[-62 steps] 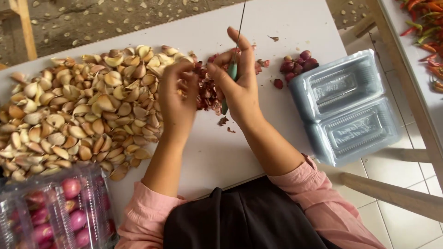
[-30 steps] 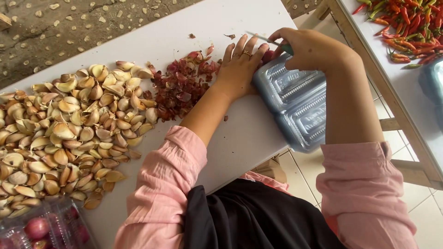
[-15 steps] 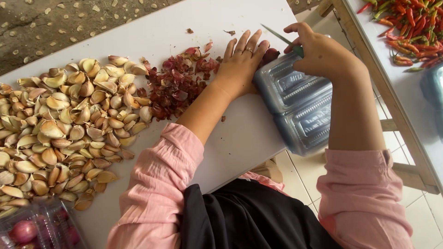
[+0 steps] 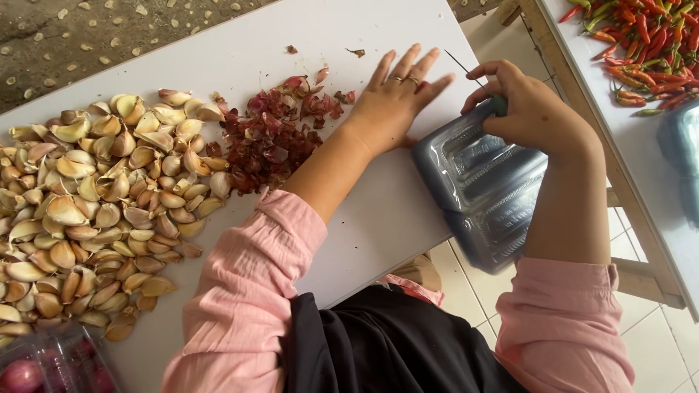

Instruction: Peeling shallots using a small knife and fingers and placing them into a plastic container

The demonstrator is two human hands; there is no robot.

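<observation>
pressing flat, fingers spread, the left hand point(image 4: 397, 102) rests on bare white table point(image 4: 240, 51) near papery red shallot skins point(image 4: 273, 138); right hand point(image 4: 535, 113) grips a green-handled knife point(image 4: 496, 105) over the glossy plastic tray point(image 4: 484, 193) overhanging the edge.

We see an empty clear plastic clamshell tray point(image 4: 484, 196), grey-blue in the light, lying opened flat at the desk's point(image 4: 240, 51) right edge, its two moulded halves hanging partly over the tiled floor. At lower left we find another clear plastic pack point(image 4: 51, 364) holding round red bulbs, cut off by the frame. A further clear container point(image 4: 683, 156) sits at the far right edge. No labels, signs or screens show.
</observation>
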